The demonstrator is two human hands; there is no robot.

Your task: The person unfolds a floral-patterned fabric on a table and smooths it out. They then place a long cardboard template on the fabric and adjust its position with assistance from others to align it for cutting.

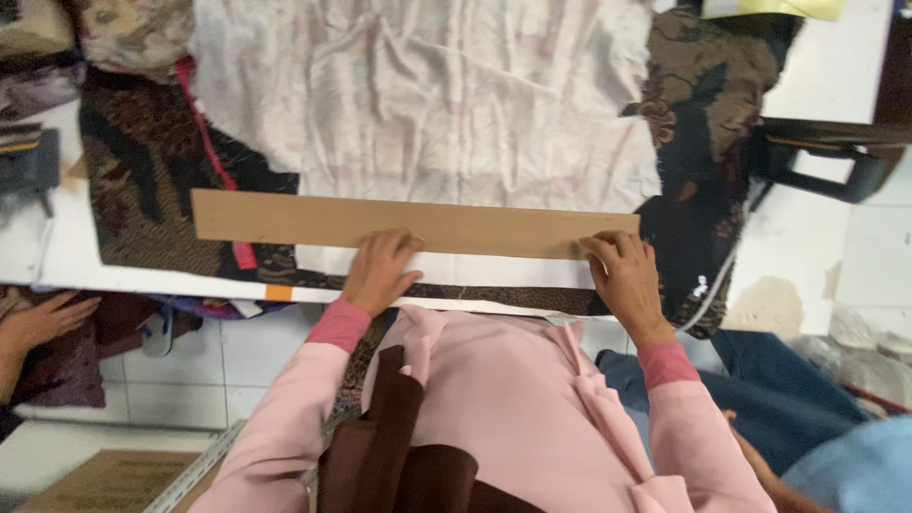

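Looking straight down over pink sleeves at a worktable [836,85]. Left hand [378,271] flat on the near edge of a long brown cardboard strip [313,218] – fingers [394,242] loosely spread and slightly curled, pressing down rather than gripping, nothing pinched or wrapped. Thumb out to the right side, resting on the pale cloth just below the strip's edge.

Right hand [625,275] at the strip's far right end – fingertips [600,245] bent and bearing down right on the corner, knuckles raised, fingers close together. Again pressing, not grasping; no closed fist, nothing held in the palm as far as visible.

Strip lying flat and nearly level across the table, stretching well past the left fingers out to the left, ending just beyond the right fingertips. Directly beyond both sets of fingers, past the strip: a big crumpled pale cloth [427,95] with a faint pinkish print, spread wide. Under everything, dark brown patterned fabric [142,180] poking out left of the left hand and right of the right hand. A narrow red strap [211,152] running down across the dark fabric, well left of the left fingers.

Near the wrists, the table's front edge with a thin band of dark fabric hanging over it. Far off to the left of the left hand, another person's hand [38,318] resting on dark cloth. Off to the right of the right hand, a black chair [817,157] on white floor tiles.
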